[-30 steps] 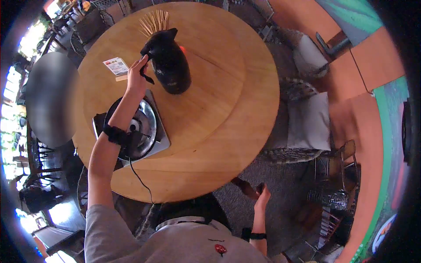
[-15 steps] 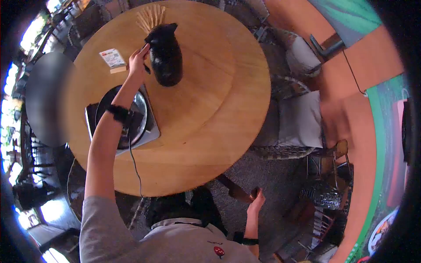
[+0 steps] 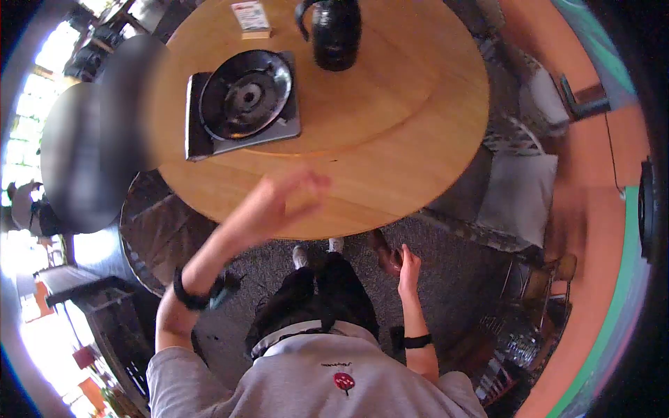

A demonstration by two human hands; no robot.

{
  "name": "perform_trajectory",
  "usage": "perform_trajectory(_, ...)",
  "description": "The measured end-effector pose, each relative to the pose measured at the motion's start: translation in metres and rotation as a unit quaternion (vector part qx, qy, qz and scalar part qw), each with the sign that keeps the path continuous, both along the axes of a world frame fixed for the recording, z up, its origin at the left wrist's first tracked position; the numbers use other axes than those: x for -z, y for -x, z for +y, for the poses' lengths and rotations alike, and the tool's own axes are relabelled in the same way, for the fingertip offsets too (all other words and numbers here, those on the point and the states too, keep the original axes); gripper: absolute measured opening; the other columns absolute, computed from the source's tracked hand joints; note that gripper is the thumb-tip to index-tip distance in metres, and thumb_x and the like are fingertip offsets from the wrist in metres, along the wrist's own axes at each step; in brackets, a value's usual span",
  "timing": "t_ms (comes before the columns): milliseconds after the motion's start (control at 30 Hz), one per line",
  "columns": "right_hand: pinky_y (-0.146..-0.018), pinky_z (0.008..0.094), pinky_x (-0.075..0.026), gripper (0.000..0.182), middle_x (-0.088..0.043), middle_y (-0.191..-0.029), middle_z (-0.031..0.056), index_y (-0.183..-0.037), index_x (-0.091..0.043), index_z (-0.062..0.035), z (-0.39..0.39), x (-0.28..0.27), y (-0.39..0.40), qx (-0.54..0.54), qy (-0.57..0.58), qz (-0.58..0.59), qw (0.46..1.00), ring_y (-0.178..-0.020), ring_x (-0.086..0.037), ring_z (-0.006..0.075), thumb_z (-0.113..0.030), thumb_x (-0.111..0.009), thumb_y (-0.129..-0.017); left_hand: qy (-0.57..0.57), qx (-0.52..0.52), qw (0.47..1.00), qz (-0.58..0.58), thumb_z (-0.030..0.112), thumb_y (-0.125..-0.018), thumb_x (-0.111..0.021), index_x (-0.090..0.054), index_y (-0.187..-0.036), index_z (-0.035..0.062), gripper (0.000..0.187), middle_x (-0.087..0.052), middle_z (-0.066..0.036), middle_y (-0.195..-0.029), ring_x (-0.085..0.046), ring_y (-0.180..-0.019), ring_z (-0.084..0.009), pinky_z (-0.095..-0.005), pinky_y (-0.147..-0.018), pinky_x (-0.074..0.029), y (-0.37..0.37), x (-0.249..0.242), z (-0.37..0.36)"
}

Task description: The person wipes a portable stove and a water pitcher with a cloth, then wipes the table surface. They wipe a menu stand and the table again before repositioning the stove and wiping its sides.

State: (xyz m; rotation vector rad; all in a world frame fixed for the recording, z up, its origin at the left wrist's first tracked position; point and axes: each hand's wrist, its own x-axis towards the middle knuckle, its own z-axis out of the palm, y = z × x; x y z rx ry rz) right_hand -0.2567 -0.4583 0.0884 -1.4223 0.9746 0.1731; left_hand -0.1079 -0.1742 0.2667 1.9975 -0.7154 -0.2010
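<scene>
My left hand (image 3: 289,198), smeared by motion, hovers over the near edge of the round wooden table (image 3: 404,174). Its fingers look apart, and nothing shows in them. Farther back stands a black pitcher (image 3: 336,35), upright with its handle to the left, away from the hand. A portable stove (image 3: 293,125) with a round black dished top (image 3: 216,97) lies to the left. Low beyond the table's rim is my right hand (image 3: 409,268), fingers partly curled beside a reddish-brown object (image 3: 387,256). Whether this is held or lies behind cannot be made out.
A small card in a wooden stand (image 3: 252,19) is behind the stove. Chairs with pale cushions (image 3: 519,191) line the right side, and a dark woven chair (image 3: 164,223) is at the left. Blurred dark shapes cover the far left.
My left hand has left the pitcher's handle and come back toward my body. The view has shifted, so the table sits higher in it. My right hand stays low beside the brown object.
</scene>
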Motion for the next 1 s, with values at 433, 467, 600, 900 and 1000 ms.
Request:
perform_trajectory(433, -0.061, 0.0255, -0.04, 0.022, -0.052, -0.073, 0.0008, -0.081, -0.054, -0.0041, 0.096, -0.014, 0.01, -0.181, -0.033, -0.014, 0.983, -0.067, -0.05, 0.0101, -0.026, -0.053, -0.078, -0.133, -0.411, 0.82, 0.375, 0.011, -0.083, -0.055, -0.051, -0.106, 0.0031, 0.025, -0.059, -0.007, -0.088, -0.057, -0.078, -0.0127, -0.0262, -0.07, -0.045, 0.289, 0.112, 0.22)
perform_trajectory(467, -0.062, 0.0249, -0.039, 0.023, -0.051, -0.074, 0.0017, -0.089, -0.052, -0.0042, 0.098, -0.035, 0.005, -0.232, 0.002, -0.034, 0.972, -0.067, -0.05, 0.0106, -0.024, -0.051, -0.077, -0.109, -0.417, 0.823, 0.37, 0.011, -0.083, -0.055, -0.051, -0.106, 0.0029, 0.024, -0.059, -0.006, -0.088, -0.057, -0.078, -0.0122, -0.0259, -0.07, -0.045, 0.302, 0.119, 0.237)
perform_trajectory(600, -0.063, 0.0256, -0.037, 0.02, -0.048, -0.077, 0.0, -0.093, -0.048, -0.0066, 0.08, -0.083, -0.055, -0.192, 0.136, -0.156, 0.959, -0.068, -0.044, 0.0109, -0.016, -0.048, -0.076, -0.022, -0.413, 0.837, 0.358, 0.013, -0.085, -0.054, -0.052, -0.104, 0.0023, 0.022, -0.059, -0.004, -0.088, -0.056, -0.079, -0.0107, -0.025, -0.07, -0.045, 0.343, 0.154, 0.302)
perform_trajectory(900, -0.096, 0.0465, -0.027, 0.079, -0.033, -0.13, 0.0225, -0.134, -0.023, -0.0131, 0.099, 0.095, -0.11, -0.284, 0.596, -0.118, 0.742, -0.121, -0.031, 0.0354, -0.054, -0.054, -0.074, 0.01, -0.281, 0.923, 0.262, 0.004, -0.083, -0.052, -0.054, -0.098, 0.0016, 0.015, -0.058, -0.007, -0.089, -0.057, -0.081, -0.0144, -0.0265, -0.071, -0.045, 0.256, 0.156, 0.307)
perform_trajectory(1000, -0.095, 0.0535, -0.024, 0.072, -0.031, -0.132, 0.0198, -0.134, -0.024, -0.0192, 0.125, 0.127, -0.077, -0.283, 0.657, -0.139, 0.685, -0.121, -0.031, 0.0344, -0.056, -0.047, -0.077, -0.007, -0.217, 0.948, 0.231, 0.003, -0.081, -0.053, -0.054, -0.099, 0.0019, 0.018, -0.058, -0.009, -0.087, -0.057, -0.08, -0.0168, -0.027, -0.07, -0.045, 0.243, 0.158, 0.29)
